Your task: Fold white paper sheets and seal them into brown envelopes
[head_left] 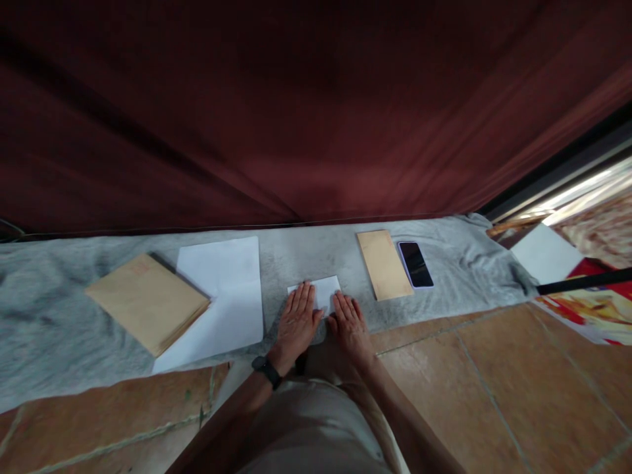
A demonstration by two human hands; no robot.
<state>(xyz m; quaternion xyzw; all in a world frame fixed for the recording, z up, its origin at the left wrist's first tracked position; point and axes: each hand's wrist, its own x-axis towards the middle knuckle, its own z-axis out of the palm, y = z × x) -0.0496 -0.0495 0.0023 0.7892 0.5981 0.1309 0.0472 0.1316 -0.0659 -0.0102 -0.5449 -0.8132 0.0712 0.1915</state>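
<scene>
A small piece of white paper (pixel 326 288), which looks folded, lies on the grey cloth in front of me. My left hand (pixel 298 317) rests flat on its left part, fingers stretched out. On the right side, my right hand (pixel 348 322) presses down with its fingers extended. Both thumbs point inward near the paper's lower middle. The paper's lower corners are hidden under my palms. Neither hand grasps anything.
To the left, a stack of brown envelopes (pixel 148 303) overlaps large white sheets (pixel 232 289). A single brown envelope (pixel 385 264) and a phone (pixel 416 264) lie right on the grey cloth (pixel 306 247). Behind hangs a dark red curtain (pixel 316 131). Printed packaging (pixel 592 306) stands far right.
</scene>
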